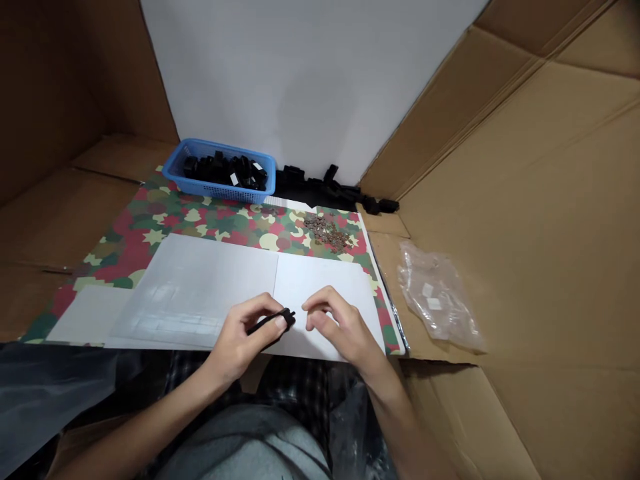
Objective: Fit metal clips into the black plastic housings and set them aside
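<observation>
My left hand (246,337) is closed around a small black plastic part (276,321), holding it over the white sheets (210,287) near the front edge of the work surface. My right hand (336,325) sits just to its right with fingers curled and pinched together close to the part's tip. What, if anything, those fingers hold is too small to make out. A pile of small brownish metal pieces (327,231) lies further back on the camouflage-patterned mat (150,227).
A blue basket (220,171) of black parts stands at the back left. More black parts (333,189) lie along the white back wall. A crumpled clear plastic bag (437,293) rests on the cardboard (525,267) to the right. Cardboard walls enclose both sides.
</observation>
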Available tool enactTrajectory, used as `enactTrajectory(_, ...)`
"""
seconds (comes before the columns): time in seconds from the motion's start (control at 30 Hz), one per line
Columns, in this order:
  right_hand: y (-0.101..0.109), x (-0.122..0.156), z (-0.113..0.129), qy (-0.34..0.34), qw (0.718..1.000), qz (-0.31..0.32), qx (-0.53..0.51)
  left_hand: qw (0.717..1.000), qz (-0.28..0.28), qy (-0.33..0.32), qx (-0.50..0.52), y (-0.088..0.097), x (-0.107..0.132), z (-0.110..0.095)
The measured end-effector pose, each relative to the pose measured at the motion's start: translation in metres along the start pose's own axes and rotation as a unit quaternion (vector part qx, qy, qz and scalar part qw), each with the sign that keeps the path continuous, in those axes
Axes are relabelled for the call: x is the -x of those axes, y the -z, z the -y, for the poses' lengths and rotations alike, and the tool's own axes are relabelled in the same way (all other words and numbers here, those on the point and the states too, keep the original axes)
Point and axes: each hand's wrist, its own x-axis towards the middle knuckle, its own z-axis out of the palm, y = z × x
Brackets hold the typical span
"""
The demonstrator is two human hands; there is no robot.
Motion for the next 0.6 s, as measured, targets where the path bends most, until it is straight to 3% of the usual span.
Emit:
enactTrajectory(0.13, -0.020, -0.006, -0.019, -0.024, 0.992, 0.046, -0.112, 0.988, -0.024, 0.048, 0.146, -0.006, -0.005, 0.000)
enactTrajectory(0.27, -0.053, -0.011, -0.024, -0.015, 0.966, -0.020, -0.259, 0.987, -0.045, 0.048, 0.149, -0.012, -0.006, 0.000)
enactTrajectory(0.37, -0.059, -0.010, -0.029, -0.035, 0.924, -0.093, -0.369, 1.000, 0.007, 0.002, 0.021, -0.003, -0.019, 0.001)
enactTrajectory(0.43, -0.052, -0.006, -0.033, -0.063, 0.904, -0.133, -0.400, 0.986, 0.050, -0.021, -0.156, 0.009, -0.044, 0.004)
enactTrajectory(0.47, -0.047, -0.003, -0.036, -0.076, 0.900, -0.153, -0.402, 0.958, 0.060, -0.029, -0.280, 0.017, -0.061, 0.005)
enactTrajectory(0.5, -0.041, 0.000, -0.038, -0.086, 0.898, -0.170, -0.398, 0.909, 0.046, -0.019, -0.413, 0.025, -0.081, 0.007)
enactTrajectory(0.6, -0.029, 0.011, -0.042, -0.097, 0.892, -0.218, -0.384, 0.864, -0.001, 0.006, -0.503, 0.049, -0.141, 0.018)
